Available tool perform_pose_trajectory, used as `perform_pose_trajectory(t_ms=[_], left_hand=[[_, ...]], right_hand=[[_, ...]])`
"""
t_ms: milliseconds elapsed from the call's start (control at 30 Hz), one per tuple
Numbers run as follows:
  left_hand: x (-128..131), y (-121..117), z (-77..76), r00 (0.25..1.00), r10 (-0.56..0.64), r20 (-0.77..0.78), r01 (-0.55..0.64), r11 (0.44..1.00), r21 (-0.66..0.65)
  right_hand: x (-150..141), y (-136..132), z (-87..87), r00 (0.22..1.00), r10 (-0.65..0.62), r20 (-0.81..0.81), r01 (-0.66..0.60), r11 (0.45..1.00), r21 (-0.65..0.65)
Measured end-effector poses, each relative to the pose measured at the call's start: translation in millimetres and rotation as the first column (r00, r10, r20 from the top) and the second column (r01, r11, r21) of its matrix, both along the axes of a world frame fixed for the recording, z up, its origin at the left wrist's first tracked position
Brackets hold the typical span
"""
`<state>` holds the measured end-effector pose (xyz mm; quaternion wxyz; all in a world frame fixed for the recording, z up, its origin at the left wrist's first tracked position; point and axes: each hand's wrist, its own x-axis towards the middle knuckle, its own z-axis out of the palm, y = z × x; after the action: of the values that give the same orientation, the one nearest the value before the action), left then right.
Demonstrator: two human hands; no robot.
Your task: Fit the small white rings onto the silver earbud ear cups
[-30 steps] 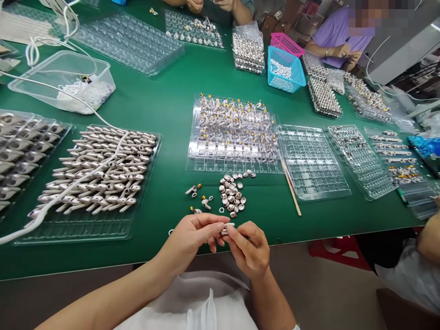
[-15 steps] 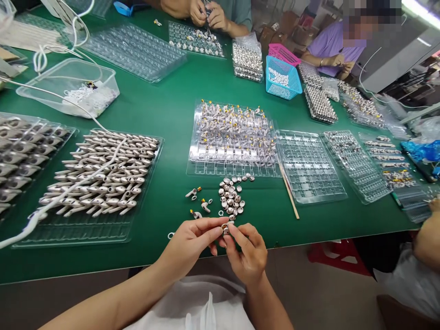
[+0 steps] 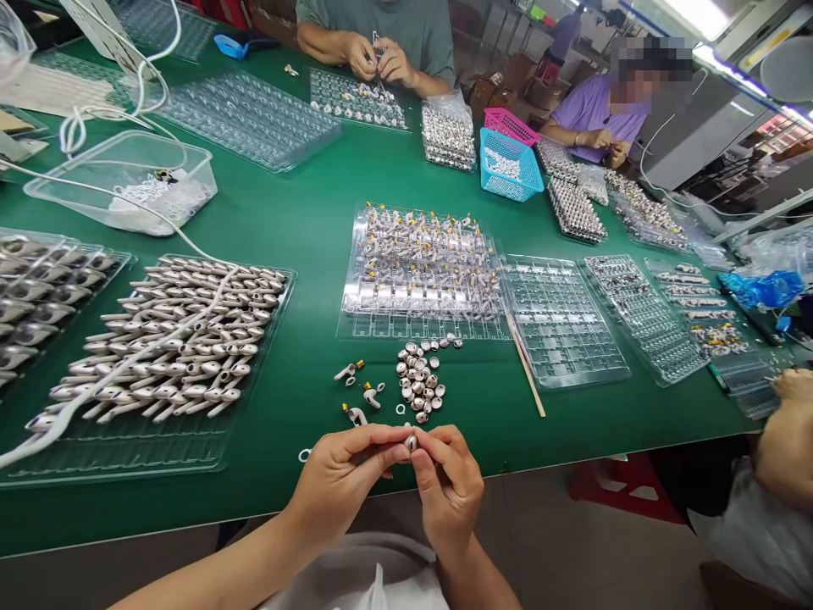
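Between the fingertips of my left hand (image 3: 346,474) and my right hand (image 3: 448,479) is a small earbud part (image 3: 411,442), pale with a dark slot. Both hands pinch it just above the table's front edge, and the fingers cover most of it. Beyond them lies a loose pile of round earbud caps (image 3: 420,379). To the left of the pile rest several earbud pieces (image 3: 372,395) with orange tips. A white ring (image 3: 400,409) lies beside the pile, and another white ring (image 3: 305,455) is close to my left hand.
A tray of earbud pieces (image 3: 419,263) stands behind the pile, with a clear tray (image 3: 565,322) and a thin stick (image 3: 526,364) to its right. Earbud stems (image 3: 171,339) fill a left tray under a white cable (image 3: 146,341). Co-workers sit across and at right.
My hands have drawn closer together around the earbud part, and it has turned between the fingertips. The camera view has tilted slightly, shifting the table lower in the picture.
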<state>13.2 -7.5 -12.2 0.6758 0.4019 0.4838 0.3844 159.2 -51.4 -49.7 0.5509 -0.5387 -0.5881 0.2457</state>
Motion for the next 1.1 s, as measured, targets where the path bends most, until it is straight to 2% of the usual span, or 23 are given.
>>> perform_pose_trajectory(t_ms=[133,233,333,433,533,733,867,967,1100], left_hand=[[-2,1,-4.4,0.999,-0.009,-0.036,0.017,0.974,0.226],[-4,4,-5.7,0.997,0.034,-0.076,0.001,0.908,0.420],[-7,6,-7.8,0.989,0.046,-0.140,0.034,0.850,0.525],[-10,7,-12.1,0.989,0.017,-0.144,0.074,0.797,0.600],[-12,9,-15.6,0.980,0.037,-0.197,0.106,0.738,0.666],[-15,11,-15.1,0.954,0.097,-0.282,0.172,0.593,0.787],[-16,10,-15.1,0.945,0.134,-0.298,0.189,0.519,0.833],[-17,10,-16.3,0.939,0.150,-0.311,0.203,0.486,0.850],[-17,9,-16.9,0.932,0.153,-0.329,0.221,0.480,0.849]], right_hand=[[0,0,-0.4,0.999,0.014,-0.049,-0.015,1.000,-0.020],[-1,0,-1.4,0.993,0.035,-0.109,-0.040,0.998,-0.043],[0,1,-4.0,0.975,0.062,-0.212,-0.078,0.995,-0.068],[0,2,-6.9,0.937,0.074,-0.341,-0.122,0.985,-0.120],[0,1,-8.4,0.904,0.075,-0.421,-0.153,0.976,-0.155],[-1,-1,-6.4,0.885,0.061,-0.462,-0.171,0.965,-0.201],[0,1,-1.5,0.877,0.085,-0.473,-0.203,0.957,-0.206],[3,4,2.6,0.872,0.103,-0.478,-0.224,0.953,-0.205],[5,5,4.9,0.872,0.108,-0.477,-0.235,0.948,-0.215]])
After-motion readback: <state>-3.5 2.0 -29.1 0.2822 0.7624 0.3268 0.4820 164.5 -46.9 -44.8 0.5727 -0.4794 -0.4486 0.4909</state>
